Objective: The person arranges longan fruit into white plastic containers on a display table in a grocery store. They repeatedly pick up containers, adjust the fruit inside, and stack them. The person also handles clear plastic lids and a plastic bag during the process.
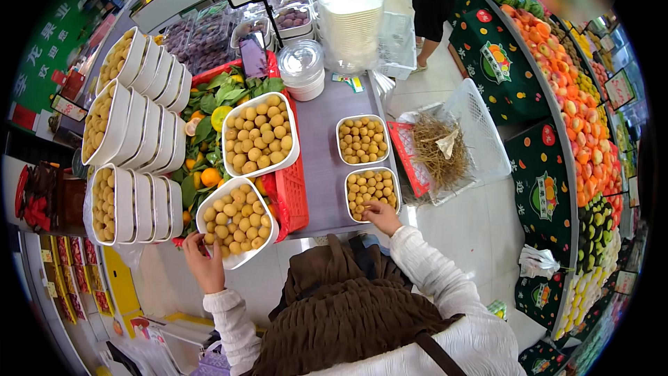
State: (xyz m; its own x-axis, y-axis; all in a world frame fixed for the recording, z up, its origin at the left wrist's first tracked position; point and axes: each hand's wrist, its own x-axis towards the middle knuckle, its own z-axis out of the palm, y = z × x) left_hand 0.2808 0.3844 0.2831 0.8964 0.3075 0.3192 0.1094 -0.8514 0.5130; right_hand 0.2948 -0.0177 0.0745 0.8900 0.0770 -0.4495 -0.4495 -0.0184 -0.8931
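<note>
My left hand (206, 263) is at the left rim of a white plastic tub of longans (237, 222), its thumb and fingers around one longan at the edge. With its fingertips my right hand (383, 216) touches a longan in the nearer of two small white tubs (371, 193) on the grey table (323, 167). Just behind it stands the other small tub of longans (362, 139). Another large tub of longans (258, 133) rests on a red plastic crate (292, 198) of leafy mandarins (211, 177). Whether either hand grips its longan firmly is hard to tell.
Stacked tubs of longans (141, 130) stand at the left. Lidded bowls (301, 68), bagged white trays (349, 21) and a phone (253, 55) are at the back. A white crate with dry twigs (441, 154) sits right of the table. Another person (436, 0) stands behind, near a fruit display (579, 130).
</note>
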